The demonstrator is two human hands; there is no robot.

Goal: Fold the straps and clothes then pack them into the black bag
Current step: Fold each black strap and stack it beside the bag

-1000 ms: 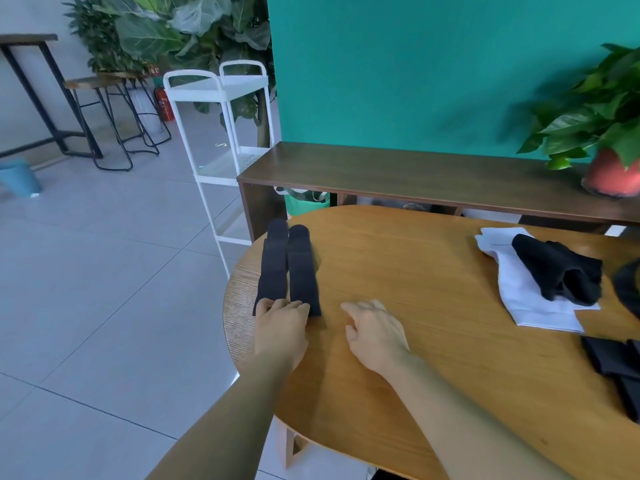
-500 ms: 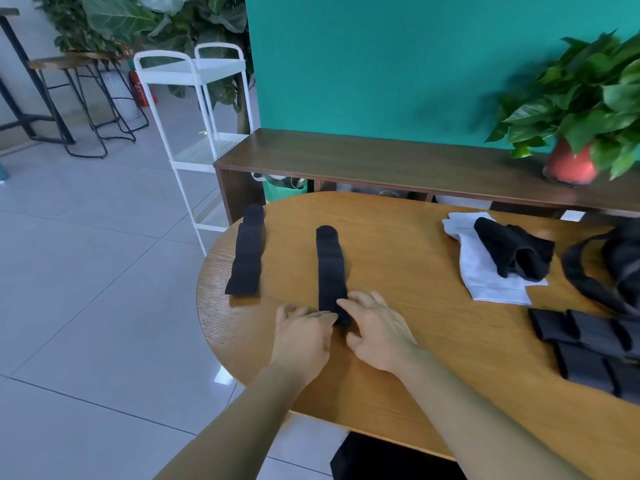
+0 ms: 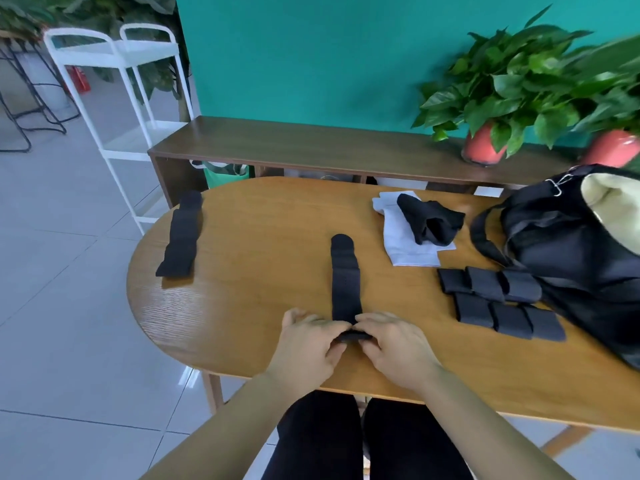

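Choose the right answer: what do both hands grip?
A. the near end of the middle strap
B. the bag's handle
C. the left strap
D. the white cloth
A: the left hand and the right hand both pinch the near end of the middle strap, which lies lengthwise on the table.

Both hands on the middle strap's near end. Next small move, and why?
Probably fold that end forward over the strap. The left hand and right hand pinch its near end, which is curled up, while the rest lies flat. Folded straps beside the bag suggest the same fold.
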